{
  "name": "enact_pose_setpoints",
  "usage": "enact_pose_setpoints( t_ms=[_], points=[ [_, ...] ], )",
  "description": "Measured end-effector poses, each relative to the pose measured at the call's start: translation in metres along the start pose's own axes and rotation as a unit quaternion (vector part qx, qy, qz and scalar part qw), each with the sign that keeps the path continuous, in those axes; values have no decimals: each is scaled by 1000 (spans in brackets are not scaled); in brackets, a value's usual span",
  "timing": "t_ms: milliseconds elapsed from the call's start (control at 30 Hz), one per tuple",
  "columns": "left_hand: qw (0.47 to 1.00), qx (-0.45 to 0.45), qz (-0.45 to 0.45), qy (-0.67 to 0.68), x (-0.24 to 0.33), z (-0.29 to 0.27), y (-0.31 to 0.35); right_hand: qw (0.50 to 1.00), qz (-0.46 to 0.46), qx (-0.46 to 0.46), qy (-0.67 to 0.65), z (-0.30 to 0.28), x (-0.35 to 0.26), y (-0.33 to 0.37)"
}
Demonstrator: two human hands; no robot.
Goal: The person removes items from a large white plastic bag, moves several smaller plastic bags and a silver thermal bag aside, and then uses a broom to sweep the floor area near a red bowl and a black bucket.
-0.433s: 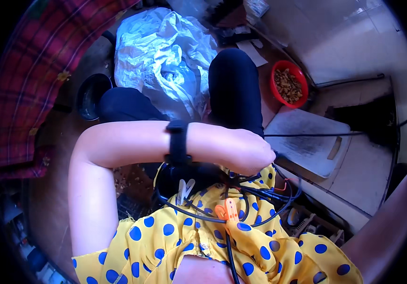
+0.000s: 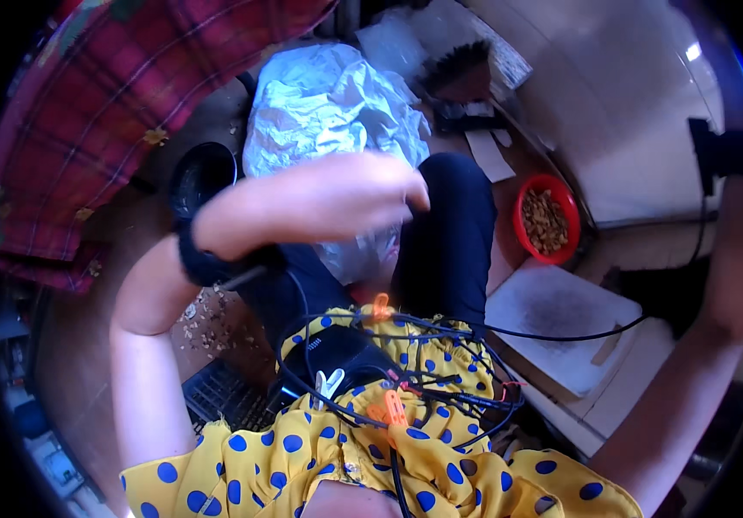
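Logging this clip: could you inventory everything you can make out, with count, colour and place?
Plaid cloth: one, red, upper left
Bag: one, whitish, crumpled, top centre
Round vessel: one, black, left of bag
Bowl: one, red, right
Pieces: many, brown, in bowl
Board: one, white, stained, below bowl
Scraps: many, pale, floor at left
Orange clips: two, on lap
White clip: one, on lap
Cables: several, black, lap and right
Wristbands: two, black, one per arm
Trousers: one pair, dark, centre
Dress: one, yellow, blue dots, bottom
Left hand: one, blurred, before bag
Right hand: one, dim, right rim
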State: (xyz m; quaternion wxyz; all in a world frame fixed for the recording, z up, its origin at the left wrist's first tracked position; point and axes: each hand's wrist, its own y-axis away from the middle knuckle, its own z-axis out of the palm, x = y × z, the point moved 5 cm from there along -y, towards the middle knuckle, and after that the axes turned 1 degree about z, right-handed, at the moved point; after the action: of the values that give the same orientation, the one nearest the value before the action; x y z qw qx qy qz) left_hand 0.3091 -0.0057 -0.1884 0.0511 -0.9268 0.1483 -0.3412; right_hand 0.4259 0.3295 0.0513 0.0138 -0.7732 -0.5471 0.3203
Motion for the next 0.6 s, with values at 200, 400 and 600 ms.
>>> enact_pose_setpoints(
  t_ms=[200, 400, 600],
  points=[
    [880, 371, -153, -253, -46, -165, 63, 986, 133, 19, -103, 90, 169, -12],
    [677, 405, -240, -566, -113, -234, 64, 943, 331, -35, -23, 265, 362, -1],
    [549, 399, -212, -703, -160, -253, -10, 916, 325, -161, 172, 405, 491, 20]
  ],
)
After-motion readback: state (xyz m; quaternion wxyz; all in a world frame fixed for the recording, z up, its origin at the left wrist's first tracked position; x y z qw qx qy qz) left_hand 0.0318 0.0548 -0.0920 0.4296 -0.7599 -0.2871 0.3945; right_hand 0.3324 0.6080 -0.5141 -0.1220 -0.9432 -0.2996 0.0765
